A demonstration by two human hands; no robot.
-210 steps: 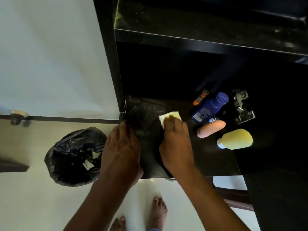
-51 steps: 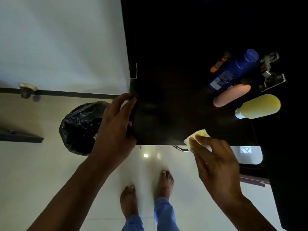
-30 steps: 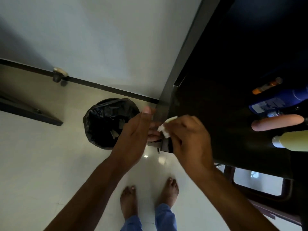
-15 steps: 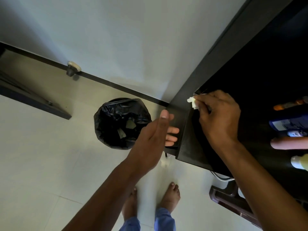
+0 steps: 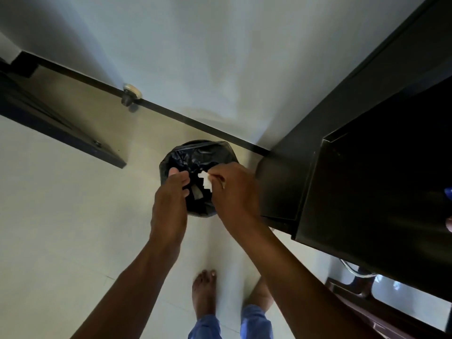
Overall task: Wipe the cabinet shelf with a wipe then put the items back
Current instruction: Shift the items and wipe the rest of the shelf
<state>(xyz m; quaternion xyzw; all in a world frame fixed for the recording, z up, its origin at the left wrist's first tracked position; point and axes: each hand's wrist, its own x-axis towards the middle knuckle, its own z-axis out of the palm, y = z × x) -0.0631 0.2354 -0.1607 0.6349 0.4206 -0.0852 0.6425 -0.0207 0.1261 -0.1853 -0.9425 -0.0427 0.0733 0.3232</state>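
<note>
Both hands hover over the black-bagged bin (image 5: 195,152) on the floor, left of the cabinet. My right hand (image 5: 234,192) pinches a small crumpled white wipe (image 5: 206,182) between thumb and fingertips, right above the bin's mouth. My left hand (image 5: 171,201) is beside it, palm turned inward, fingers loosely curled and holding nothing. The dark cabinet shelf (image 5: 367,204) fills the right side. Of the items on it, only a sliver of the blue bottle (image 5: 448,194) and of the peach tube (image 5: 449,225) shows at the right edge.
A white wall rises behind the bin with a black skirting strip (image 5: 183,121) and a round door stopper (image 5: 130,94). A dark door edge (image 5: 61,133) crosses the left. My bare feet (image 5: 204,294) stand on pale tile. Paper scraps lie inside the bin.
My right hand left the shelf's front left corner and carried the wipe leftward over the bin. My left hand came off the shelf edge too. The view swung left, away from the bottles.
</note>
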